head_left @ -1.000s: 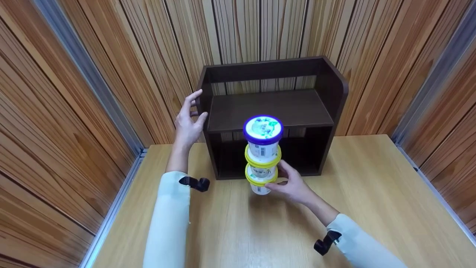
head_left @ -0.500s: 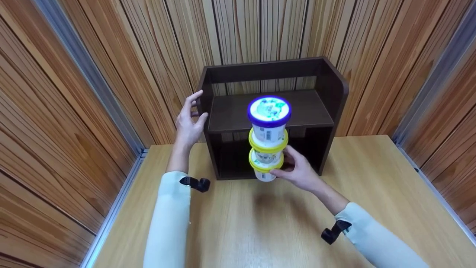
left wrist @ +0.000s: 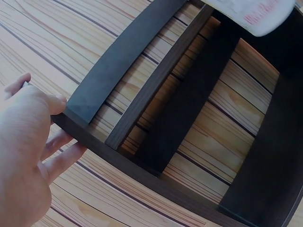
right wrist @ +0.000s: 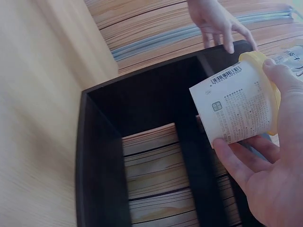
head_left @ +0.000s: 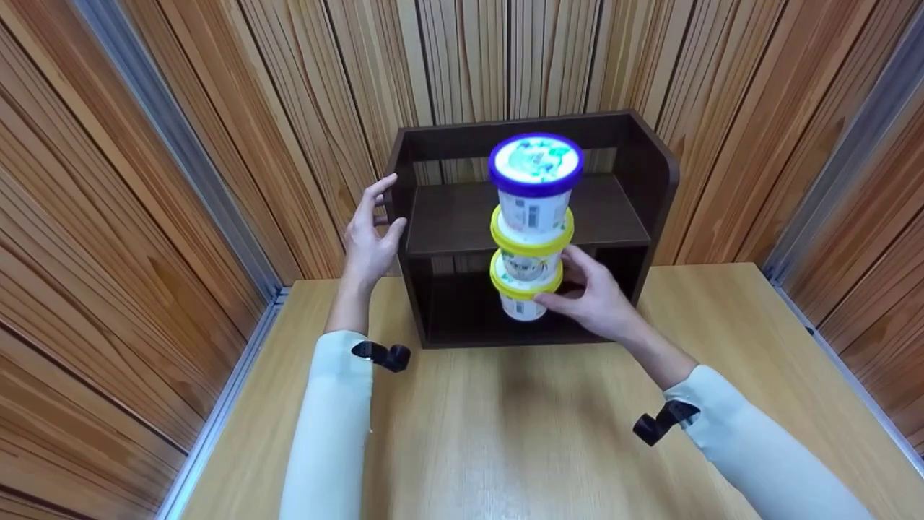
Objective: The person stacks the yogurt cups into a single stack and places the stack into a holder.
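Three white paper tubs with lids stand stacked, held up in front of the dark brown wooden shelf (head_left: pixel 455 217). On top is a purple-lidded tub (head_left: pixel 534 211); below it come a yellow-lidded middle tub (head_left: pixel 530 267) and a yellow-lidded bottom tub (head_left: pixel 521 308). My right hand (head_left: pixel 600 300) grips the bottom tub from the right, its thumb by the lid; in the right wrist view, fingertips lie at the base of that tub (right wrist: pixel 236 104). My left hand (head_left: pixel 369 242) holds the shelf's left side panel (left wrist: pixel 109 153), thumb on one side and fingers on the other.
The shelf has an upper board and a lower compartment with an open back, and stands on a light wood table (head_left: pixel 447 433) against a wood-plank wall (head_left: pixel 476 65). Plank walls with metal rails (head_left: pixel 238 375) flank the table on both sides.
My right hand has raised the stack of tubs, moving it slightly right; its top now overlaps the shelf's upper back rail in the head view. My left hand stays at the side panel.
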The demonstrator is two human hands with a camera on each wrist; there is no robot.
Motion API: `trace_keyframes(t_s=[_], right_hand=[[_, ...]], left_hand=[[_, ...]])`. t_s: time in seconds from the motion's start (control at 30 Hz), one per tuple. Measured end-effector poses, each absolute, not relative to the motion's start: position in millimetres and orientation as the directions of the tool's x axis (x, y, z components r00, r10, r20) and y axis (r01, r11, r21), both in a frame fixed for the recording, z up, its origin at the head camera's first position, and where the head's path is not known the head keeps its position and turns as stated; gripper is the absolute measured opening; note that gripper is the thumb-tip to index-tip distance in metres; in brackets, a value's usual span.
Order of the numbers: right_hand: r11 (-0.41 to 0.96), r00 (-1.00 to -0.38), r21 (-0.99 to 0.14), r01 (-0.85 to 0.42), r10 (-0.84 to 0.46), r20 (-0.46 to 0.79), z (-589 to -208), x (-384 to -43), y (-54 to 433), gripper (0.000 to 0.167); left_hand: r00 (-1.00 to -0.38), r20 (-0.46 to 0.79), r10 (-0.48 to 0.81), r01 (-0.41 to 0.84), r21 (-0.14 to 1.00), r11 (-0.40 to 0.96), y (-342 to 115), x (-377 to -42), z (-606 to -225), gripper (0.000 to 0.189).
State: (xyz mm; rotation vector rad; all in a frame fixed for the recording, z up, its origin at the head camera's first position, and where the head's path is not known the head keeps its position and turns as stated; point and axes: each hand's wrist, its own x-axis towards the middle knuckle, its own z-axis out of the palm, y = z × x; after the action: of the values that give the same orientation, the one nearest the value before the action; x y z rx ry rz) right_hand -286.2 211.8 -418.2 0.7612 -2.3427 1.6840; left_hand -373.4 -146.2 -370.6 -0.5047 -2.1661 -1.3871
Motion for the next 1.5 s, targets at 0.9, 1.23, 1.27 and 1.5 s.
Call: trace_keyframes(t_s=[0.9,1.23,1.27,1.5], right_hand=[[0.25,-0.893,-0.865,-0.435,-0.246,0.378,-359.6,-313.3,215.9,0.07],[0.252,-0.912,-0.884,-0.395,-0.228,0.342,-358.8,-324.7,214.5,0.072],[0.247,-0.912,-0.886,-0.392,-0.229,0.339,-358.5,-325.4,214.5,0.072],[0.223,-0.924,-0.904,-0.365,-0.204,0.323,-356.6,-332.8,211.0,0.072]], left_hand=[[-0.796,0.604,0.03,0.561,0.719,0.411,-145.8,-373.3,-368.9,0.064],[-0.802,0.596,0.02,0.551,0.728,0.407,-143.6,-371.9,-369.8,0.064],[-0.802,0.597,0.019,0.552,0.727,0.408,-143.3,-372.2,-369.9,0.064],[-0.8,0.6,0.02,0.554,0.725,0.408,-143.7,-373.5,-369.8,0.064]])
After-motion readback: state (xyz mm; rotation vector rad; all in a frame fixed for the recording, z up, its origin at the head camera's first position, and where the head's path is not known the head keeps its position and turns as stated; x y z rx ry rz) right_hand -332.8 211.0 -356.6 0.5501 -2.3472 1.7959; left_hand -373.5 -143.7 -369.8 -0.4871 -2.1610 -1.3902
